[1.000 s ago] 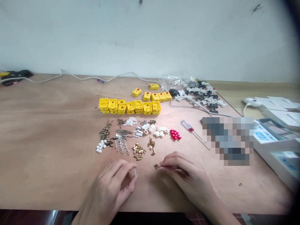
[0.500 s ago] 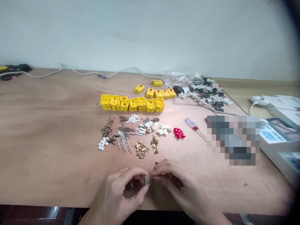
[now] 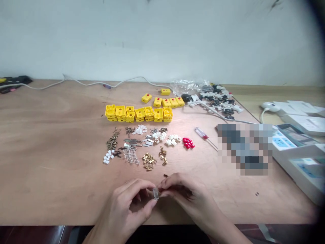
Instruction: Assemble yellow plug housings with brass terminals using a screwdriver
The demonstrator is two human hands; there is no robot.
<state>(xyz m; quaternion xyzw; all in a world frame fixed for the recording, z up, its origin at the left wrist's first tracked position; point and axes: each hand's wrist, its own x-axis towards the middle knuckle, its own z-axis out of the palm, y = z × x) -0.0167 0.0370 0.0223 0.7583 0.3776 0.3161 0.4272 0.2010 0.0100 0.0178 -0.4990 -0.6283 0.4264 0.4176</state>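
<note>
Left hand (image 3: 127,205): grip pinching a clear, rectangular plastic piece (image 3: 155,194) over the near part of the brown wooden worktop (image 3: 63,159). Right hand (image 3: 189,189): fingertips beside the piece; grip state indiscernible.

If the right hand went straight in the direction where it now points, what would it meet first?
Probably the clear plastic piece pinched by the left hand; the right hand points leftward at it, but depth is unclear.

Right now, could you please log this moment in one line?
left hand: pinching clear plastic piece | right hand: close beside it, grip contents unclear | beyond hands: brass parts, screwdriver, yellow cases
</note>
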